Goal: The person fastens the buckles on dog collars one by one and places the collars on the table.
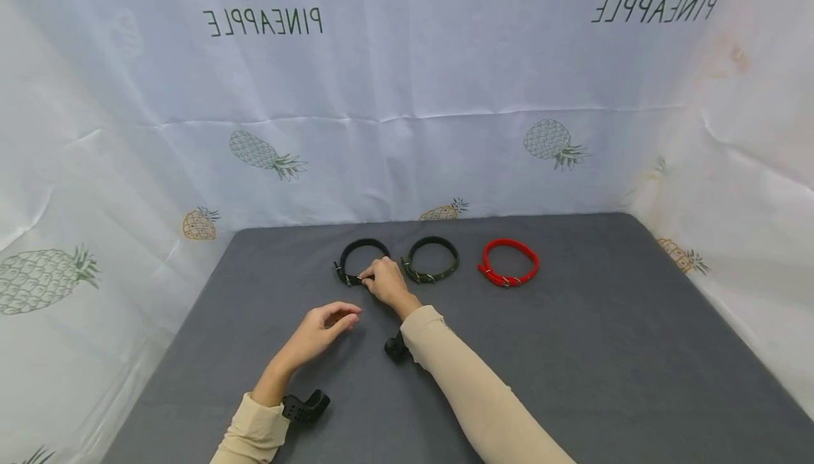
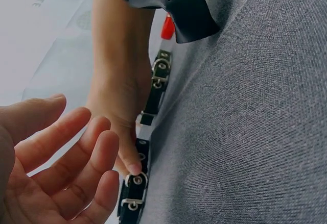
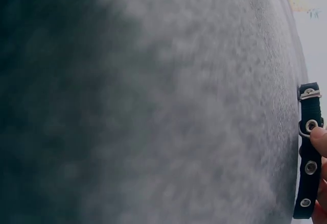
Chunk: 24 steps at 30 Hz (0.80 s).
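A black buckled collar (image 1: 365, 241) with metal eyelets lies looped at the back left of the table. My right hand (image 1: 388, 282) pinches its front strap beside the buckle; in the right wrist view the thumb presses the black strap (image 3: 308, 150) near a ring, with fingers behind it. My left hand (image 1: 321, 328) hovers nearer to me, fingers loosely bent and holding nothing. Just right of my right hand is a dark green collar (image 1: 432, 239), buckled into a loop. Farther right lies a red collar (image 1: 511, 242), also a closed loop.
A dark grey cloth (image 1: 604, 351) covers the table. Behind it and at the sides hangs a white curtain (image 1: 445, 68) printed with pineapples. Black wrist cameras (image 1: 307, 406) sit on both wrists, close above the cloth.
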Each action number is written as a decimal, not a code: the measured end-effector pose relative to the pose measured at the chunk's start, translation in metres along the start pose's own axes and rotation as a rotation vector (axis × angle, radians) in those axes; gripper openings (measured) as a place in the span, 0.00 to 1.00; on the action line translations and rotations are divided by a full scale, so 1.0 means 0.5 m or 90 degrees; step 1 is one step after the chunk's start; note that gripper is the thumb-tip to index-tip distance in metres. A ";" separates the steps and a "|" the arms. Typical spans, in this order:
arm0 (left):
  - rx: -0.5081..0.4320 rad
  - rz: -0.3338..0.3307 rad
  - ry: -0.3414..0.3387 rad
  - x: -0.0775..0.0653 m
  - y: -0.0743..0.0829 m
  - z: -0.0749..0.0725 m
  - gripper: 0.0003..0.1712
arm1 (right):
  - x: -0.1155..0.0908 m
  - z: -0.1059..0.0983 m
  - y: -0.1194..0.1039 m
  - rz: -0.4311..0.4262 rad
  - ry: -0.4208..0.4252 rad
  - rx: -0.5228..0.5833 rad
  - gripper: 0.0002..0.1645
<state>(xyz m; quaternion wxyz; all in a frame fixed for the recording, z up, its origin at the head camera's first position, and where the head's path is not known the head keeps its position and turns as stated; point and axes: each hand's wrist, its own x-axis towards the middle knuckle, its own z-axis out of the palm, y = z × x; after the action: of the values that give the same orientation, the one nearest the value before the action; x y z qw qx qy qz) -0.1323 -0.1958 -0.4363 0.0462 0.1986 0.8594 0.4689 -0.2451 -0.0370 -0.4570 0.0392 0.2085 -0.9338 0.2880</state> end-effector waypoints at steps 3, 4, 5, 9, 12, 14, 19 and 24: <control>-0.005 0.003 0.002 -0.001 0.000 0.003 0.19 | -0.001 0.003 -0.003 0.001 -0.009 -0.002 0.09; -0.008 0.003 0.002 -0.001 0.000 0.004 0.19 | -0.001 0.005 -0.003 0.003 -0.012 0.000 0.09; -0.010 0.000 0.004 -0.001 0.000 0.005 0.19 | -0.001 0.006 -0.003 0.003 -0.015 0.000 0.09; -0.014 -0.011 0.009 -0.002 0.004 0.007 0.19 | -0.001 0.005 -0.004 0.008 -0.027 0.019 0.10; -0.015 -0.018 0.013 0.000 0.009 0.006 0.19 | -0.005 -0.005 0.000 -0.016 -0.008 0.041 0.11; -0.016 -0.015 0.016 0.006 0.013 0.005 0.19 | -0.007 -0.018 0.004 -0.031 0.004 0.065 0.12; -0.001 0.014 0.047 0.045 0.033 0.002 0.18 | -0.012 -0.072 0.023 -0.038 0.047 0.135 0.15; 0.084 0.056 0.161 0.111 0.061 0.000 0.15 | -0.025 -0.159 0.075 0.007 0.128 0.117 0.21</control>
<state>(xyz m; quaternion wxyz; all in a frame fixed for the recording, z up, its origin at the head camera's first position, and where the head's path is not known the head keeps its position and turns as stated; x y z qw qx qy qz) -0.1742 -0.1596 -0.4050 -0.0959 0.1779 0.8777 0.4345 -0.2529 0.0398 -0.4131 0.1114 0.1763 -0.8961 0.3917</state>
